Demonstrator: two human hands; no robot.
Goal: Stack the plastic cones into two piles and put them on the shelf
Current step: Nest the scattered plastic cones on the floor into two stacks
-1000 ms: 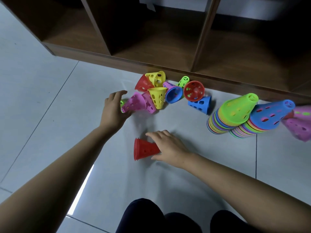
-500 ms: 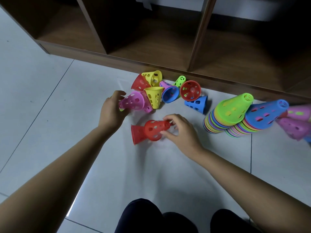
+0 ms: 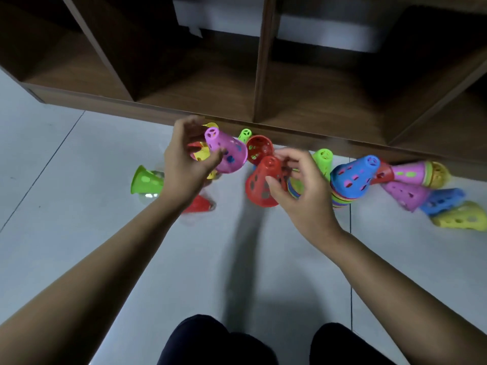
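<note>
- The left hand (image 3: 184, 167), just left of the frame's centre, has fingers and thumb curled round a pink cone (image 3: 228, 155). The cone is held clear of the floor, narrow tip toward the upper left and wide mouth toward the lower right
- The right hand (image 3: 300, 188), just right of centre, grips a red cone (image 3: 261, 184). The thumb presses on its side, the fingers bend round its narrow end, and its wide mouth faces the lower left
- The two held cones are near each other but apart
- Right of the right hand, a blue-topped stack (image 3: 353, 175) of many-coloured cones leans on the floor. A green-topped stack (image 3: 323, 158) shows partly behind that hand's fingers
- On the grey floor (image 3: 79, 233), a green cone (image 3: 145, 180) lies on its side at middle left, and a second red cone (image 3: 200, 204) lies blurred below the left wrist
- An open-mouthed red cone (image 3: 259, 150) sits between the hands, and yellow cones (image 3: 201, 154) are mostly hidden behind the left hand
- At the right edge lies a cluster of a long pink cone (image 3: 407, 173), a second pink cone (image 3: 403, 194), a blue cone (image 3: 442, 201) and a yellow cone (image 3: 461, 219)
- The brown shelf (image 3: 261, 75) spans the top of the frame, its front edge just behind the cones
- Dark-trousered knees (image 3: 218, 341) fill the bottom centre
</note>
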